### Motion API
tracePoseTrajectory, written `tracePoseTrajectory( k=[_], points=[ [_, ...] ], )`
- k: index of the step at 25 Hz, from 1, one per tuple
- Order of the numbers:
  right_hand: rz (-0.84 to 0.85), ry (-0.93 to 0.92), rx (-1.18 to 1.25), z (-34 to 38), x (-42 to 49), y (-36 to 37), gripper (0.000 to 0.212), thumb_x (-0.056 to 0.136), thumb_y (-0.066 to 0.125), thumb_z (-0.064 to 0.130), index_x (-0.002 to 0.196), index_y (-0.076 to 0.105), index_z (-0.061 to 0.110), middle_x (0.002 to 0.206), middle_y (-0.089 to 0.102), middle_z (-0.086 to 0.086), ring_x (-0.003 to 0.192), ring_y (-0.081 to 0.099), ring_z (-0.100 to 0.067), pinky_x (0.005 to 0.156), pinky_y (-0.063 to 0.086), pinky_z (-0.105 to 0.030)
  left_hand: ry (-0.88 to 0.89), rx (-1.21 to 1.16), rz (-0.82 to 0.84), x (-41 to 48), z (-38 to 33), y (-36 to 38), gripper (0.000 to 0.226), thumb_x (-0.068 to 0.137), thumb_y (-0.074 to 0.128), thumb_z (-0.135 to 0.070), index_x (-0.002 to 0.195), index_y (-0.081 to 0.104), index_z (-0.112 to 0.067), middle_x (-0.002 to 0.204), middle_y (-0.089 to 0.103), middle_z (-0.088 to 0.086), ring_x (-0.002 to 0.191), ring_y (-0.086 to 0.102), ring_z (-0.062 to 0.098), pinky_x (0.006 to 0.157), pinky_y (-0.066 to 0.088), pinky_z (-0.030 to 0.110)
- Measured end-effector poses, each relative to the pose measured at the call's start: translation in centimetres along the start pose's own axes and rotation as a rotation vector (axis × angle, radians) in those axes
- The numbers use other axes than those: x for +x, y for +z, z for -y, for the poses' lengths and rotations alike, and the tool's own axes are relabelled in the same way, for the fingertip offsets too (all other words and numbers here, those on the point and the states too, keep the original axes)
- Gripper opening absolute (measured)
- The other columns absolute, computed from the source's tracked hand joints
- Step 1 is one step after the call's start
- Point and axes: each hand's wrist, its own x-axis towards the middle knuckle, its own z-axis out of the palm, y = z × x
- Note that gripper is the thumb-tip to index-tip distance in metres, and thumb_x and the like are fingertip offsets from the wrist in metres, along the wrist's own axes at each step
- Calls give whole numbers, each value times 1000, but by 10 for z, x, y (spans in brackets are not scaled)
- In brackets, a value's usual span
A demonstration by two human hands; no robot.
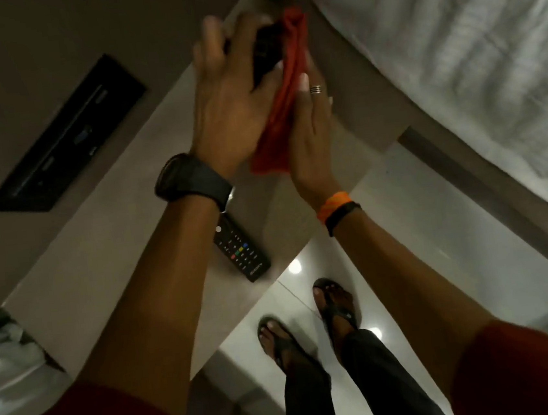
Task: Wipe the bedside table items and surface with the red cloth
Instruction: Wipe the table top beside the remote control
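My left hand [231, 100] grips a dark oblong item [265, 54], likely a second remote, above the beige bedside table [126, 229]. Against that item lies the red cloth [284, 105], pressed by my right hand [309, 136], which wears a ring. The cloth hangs down between both palms. The far end of the dark item is hidden by the cloth and by motion blur. A black remote control [242, 253] with coloured buttons lies flat near the table's front edge, partly under my left wrist.
A dark socket panel [62, 138] is set in the wall at the left. The bed with white sheets [452, 53] runs along the right of the table. My sandalled feet [311, 321] stand on glossy white floor tiles.
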Motion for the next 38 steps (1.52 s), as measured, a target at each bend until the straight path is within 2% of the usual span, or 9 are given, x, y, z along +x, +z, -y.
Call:
tracePoseTrajectory(
  k=[5, 11, 14, 19, 26, 30, 32, 34, 38],
  points=[
    [17, 264, 22, -14, 20, 0, 42, 110, 26, 18, 144, 44, 1, 155, 43, -19, 147, 36, -27, 128, 14, -47, -31, 8, -68, -1, 20, -7, 47, 100, 51, -42, 136, 51, -13, 127, 44, 21, 118, 47, 27, 89, 45, 22],
    [-62, -231, -18, 9, -13, 28, 44, 106, 34, 31, 145, 46, 17, 144, 41, 17, 144, 29, 2, 130, 10, -38, -209, 12, -85, 5, 22, -8, 48, 103, 42, -46, 138, 46, -12, 130, 48, 15, 114, 55, 25, 92, 54, 39],
    [-140, 19, -63, -5, 14, 7, 41, 105, 30, 35, 114, 62, 11, 116, 60, 10, 127, 50, -15, 126, 24, -49, -204, 51, -6, 6, 22, -15, 60, 99, 43, -57, 144, 36, -18, 135, 55, 14, 113, 62, 30, 82, 54, 38],
    [-105, 305, 17, 4, 54, -17, 39, 109, 33, 32, 76, 53, 26, 87, 56, 8, 82, 54, -8, 102, 48, -54, -114, 11, 69, 5, 18, -29, 63, 97, 48, -56, 149, 28, -27, 121, 68, 11, 99, 69, 31, 77, 61, 40],
    [-93, -190, 94, 22, -5, 34, 39, 107, 35, 27, 140, 51, 14, 145, 51, 2, 142, 44, -18, 123, 29, -55, -456, -61, -71, 22, 19, -11, 58, 95, 47, -57, 135, 39, -16, 99, 56, -5, 86, 59, 17, 58, 36, 15],
    [-137, 140, -100, -9, 42, 5, 40, 111, 25, 17, 138, 51, 4, 144, 54, -14, 141, 44, -25, 129, 12, -49, -149, -165, 128, 24, 34, -23, 89, 87, 69, -43, 155, 19, -16, 160, 21, 14, 145, 32, 33, 110, 37, 35],
    [-81, 296, -33, -10, 60, -6, 41, 111, 24, 23, 126, 56, 3, 137, 58, -21, 131, 52, -33, 122, 28, -51, 69, -89, 173, 27, 44, -22, 78, 87, 70, -37, 151, 30, -17, 157, 27, 13, 145, 32, 31, 119, 21, 18],
    [-53, 291, 116, 5, 58, -2, 33, 111, 28, 24, 114, 57, 8, 130, 60, -22, 120, 58, -34, 110, 44, -54, 79, -32, 106, 29, 50, -22, 53, 92, 64, -42, 135, 48, -16, 140, 48, 9, 127, 48, 25, 94, 29, 2],
    [-74, -89, 253, 35, 11, 33, 33, 107, 36, 25, 133, 55, 17, 139, 53, -2, 136, 48, -26, 119, 36, -55, -105, 189, -72, 36, 41, -13, 49, 98, 41, -61, 115, 54, -17, 96, 66, 2, 80, 63, 18, 65, 39, 28]
  ],
)
